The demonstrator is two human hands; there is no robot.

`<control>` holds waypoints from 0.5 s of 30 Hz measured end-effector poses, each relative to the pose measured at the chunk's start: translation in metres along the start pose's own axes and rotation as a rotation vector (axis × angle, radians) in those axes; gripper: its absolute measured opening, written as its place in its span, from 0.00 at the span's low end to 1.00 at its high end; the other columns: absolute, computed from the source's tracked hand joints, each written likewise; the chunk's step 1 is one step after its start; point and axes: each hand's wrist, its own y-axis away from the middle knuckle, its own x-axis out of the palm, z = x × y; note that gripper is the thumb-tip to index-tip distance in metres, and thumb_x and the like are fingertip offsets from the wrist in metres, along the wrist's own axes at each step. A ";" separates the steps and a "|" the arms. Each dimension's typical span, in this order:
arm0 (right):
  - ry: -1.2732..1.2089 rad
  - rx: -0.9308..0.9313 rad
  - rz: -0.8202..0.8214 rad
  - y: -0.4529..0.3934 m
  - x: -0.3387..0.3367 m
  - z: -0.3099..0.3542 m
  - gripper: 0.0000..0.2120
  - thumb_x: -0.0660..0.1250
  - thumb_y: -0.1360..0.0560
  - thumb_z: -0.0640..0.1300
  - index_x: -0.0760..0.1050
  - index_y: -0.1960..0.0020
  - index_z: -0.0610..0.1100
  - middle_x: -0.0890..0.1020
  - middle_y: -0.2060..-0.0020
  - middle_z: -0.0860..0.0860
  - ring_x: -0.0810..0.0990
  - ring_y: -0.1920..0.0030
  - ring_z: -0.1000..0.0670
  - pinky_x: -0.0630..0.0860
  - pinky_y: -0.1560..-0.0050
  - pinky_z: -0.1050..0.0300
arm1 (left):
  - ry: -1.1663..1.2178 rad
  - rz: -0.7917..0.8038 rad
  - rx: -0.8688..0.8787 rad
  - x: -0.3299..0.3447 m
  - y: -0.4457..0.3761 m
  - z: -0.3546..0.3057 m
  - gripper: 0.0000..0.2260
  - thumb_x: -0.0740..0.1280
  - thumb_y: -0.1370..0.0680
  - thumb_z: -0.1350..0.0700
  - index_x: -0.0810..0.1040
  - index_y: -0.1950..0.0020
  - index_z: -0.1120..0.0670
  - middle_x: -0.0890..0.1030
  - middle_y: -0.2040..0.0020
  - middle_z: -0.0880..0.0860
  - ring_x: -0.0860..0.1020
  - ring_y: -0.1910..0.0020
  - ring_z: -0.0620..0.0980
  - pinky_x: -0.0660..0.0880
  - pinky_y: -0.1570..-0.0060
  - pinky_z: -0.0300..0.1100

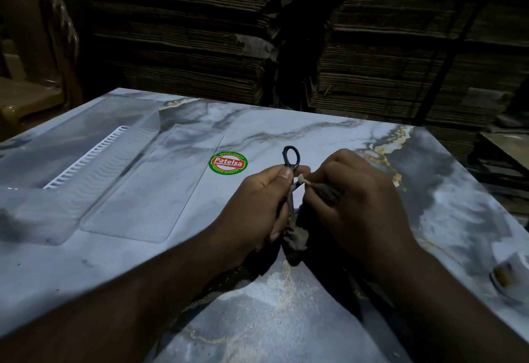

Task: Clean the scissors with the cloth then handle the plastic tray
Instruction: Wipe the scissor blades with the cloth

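Scissors wiped mid-bench.
Left hand [263, 199] fingers grip the scissors [291, 179]; right hand [355, 199] pinches the cloth [326, 193] against them. Plastic tray [71, 162] lies at the bench [286, 319] left edge.

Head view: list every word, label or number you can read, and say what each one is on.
"Patelsa": white letters on the red band of the round sticker stuck to the table.
"EXPORT QUALITY": small letters along the sticker's upper green rim.
"PREMIUM QUALITY": small letters along its lower green rim.
No readable text on the scissors, cloth, tray or the cardboard stacks behind.
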 end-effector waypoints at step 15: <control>0.165 0.033 0.003 -0.002 -0.006 -0.010 0.03 0.75 0.28 0.38 0.82 0.59 0.43 0.79 0.60 0.49 0.78 0.59 0.45 0.76 0.63 0.50 | -0.010 0.013 0.046 0.000 0.001 0.003 0.18 0.53 0.12 0.51 0.83 0.39 0.51 0.65 0.83 0.52 0.60 0.85 0.47 0.60 0.78 0.38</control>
